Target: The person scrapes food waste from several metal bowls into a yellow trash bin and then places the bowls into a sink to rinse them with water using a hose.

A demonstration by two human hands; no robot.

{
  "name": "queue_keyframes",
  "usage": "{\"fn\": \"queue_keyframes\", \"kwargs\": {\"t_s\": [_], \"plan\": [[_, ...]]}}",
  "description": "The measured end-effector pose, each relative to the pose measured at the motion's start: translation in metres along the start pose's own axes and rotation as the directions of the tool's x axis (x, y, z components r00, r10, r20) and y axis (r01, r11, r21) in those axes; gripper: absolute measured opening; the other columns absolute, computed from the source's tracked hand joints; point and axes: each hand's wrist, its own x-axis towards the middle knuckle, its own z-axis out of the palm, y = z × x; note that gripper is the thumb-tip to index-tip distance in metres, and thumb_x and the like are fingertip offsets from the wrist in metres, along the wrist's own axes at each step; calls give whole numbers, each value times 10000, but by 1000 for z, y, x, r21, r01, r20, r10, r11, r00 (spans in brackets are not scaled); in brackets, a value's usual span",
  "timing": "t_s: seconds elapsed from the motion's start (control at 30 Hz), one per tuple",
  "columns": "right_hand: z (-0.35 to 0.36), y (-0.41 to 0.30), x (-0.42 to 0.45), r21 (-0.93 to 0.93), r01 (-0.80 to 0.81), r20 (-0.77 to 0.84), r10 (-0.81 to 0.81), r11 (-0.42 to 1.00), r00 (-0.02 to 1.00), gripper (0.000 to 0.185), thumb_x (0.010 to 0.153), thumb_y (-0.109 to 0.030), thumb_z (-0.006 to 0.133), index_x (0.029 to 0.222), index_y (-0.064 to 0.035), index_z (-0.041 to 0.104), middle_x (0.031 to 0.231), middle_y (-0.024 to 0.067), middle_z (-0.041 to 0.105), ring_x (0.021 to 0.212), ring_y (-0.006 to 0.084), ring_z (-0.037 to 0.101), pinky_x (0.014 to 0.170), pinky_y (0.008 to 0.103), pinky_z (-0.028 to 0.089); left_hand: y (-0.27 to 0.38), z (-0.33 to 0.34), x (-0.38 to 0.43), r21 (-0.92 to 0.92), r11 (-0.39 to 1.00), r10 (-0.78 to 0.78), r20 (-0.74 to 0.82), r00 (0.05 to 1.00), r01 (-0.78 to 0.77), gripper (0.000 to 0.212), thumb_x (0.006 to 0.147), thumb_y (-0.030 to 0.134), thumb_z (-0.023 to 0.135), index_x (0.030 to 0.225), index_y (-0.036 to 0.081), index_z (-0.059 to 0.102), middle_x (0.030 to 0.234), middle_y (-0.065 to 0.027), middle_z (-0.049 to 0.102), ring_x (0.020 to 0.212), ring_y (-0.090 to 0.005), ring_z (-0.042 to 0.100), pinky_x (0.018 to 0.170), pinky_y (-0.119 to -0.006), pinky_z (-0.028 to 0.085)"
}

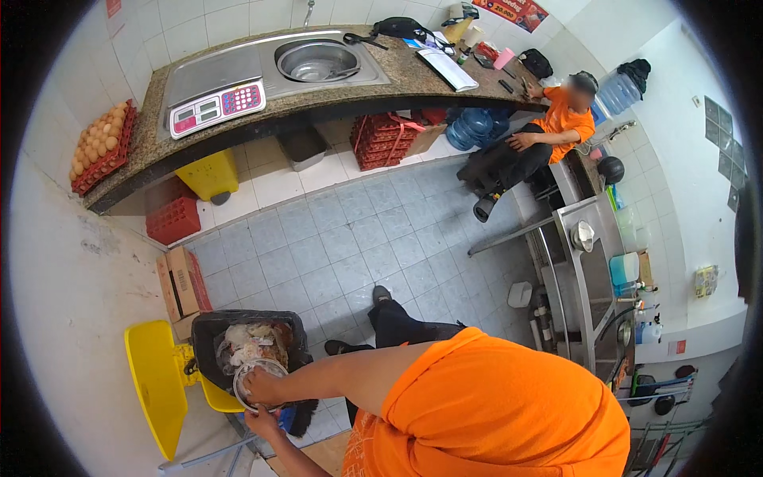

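Note:
A round, clear-looking tub (268, 365) is tilted over the near edge of a waste bin lined with a black bag (205, 352). My left hand (262, 421) grips its rim from below. Inside the tub is my right hand (263, 386), palm side hidden, so whether its fingers hold anything cannot be seen. Crumpled plastic and food-like waste (253, 344) fills the bin's mouth. The bin's yellow lid (154, 387) hangs open against the wall side.
Cardboard boxes (185, 280) stand behind the bin, a broom head (305, 417) beside it. A seated co-worker (563, 122) is at the granite counter (393, 68), which carries a scale (217, 108) and an egg tray (102, 149). A steel sink unit (587, 238) lines the right side.

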Motion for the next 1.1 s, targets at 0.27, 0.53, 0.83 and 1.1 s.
{"fn": "queue_keyframes", "kwargs": {"t_s": [0.27,0.53,0.83,1.1], "plan": [[39,-1,14,-64,-88,-130,79,994,988,215,852,-339,610,978,-224,742,1082,161,628,1021,345,607,752,494,443,42,9,-21,242,967,96,-49,994,-81,499,893,80,678,1326,-94,500,1173,-275,601,746,-312,695,410,-345,583],[46,15,44,88,-36,54,32,995,998,229,874,-342,598,1004,-252,764,1104,129,639,1037,333,639,794,456,523,62,0,-4,592,733,340,106,934,-334,475,821,-19,646,1268,-129,527,1152,-349,595,905,-471,667,618,-454,579],[29,28,43,20,47,-8,-47,999,999,351,864,-309,620,1208,-263,671,1133,143,629,1034,352,642,803,464,533,51,-6,23,588,598,548,196,813,-545,306,799,-57,580,1102,-94,563,1013,-304,649,984,-512,609,866,-500,481],[84,29,59,615,52,-313,183,787,932,606,712,-93,741,1289,-81,555,1234,153,607,1111,373,600,935,456,478,92,-1,12,486,725,401,279,873,-489,486,808,-52,575,1288,-101,520,1167,-300,631,1071,-471,618,930,-466,486]]}}
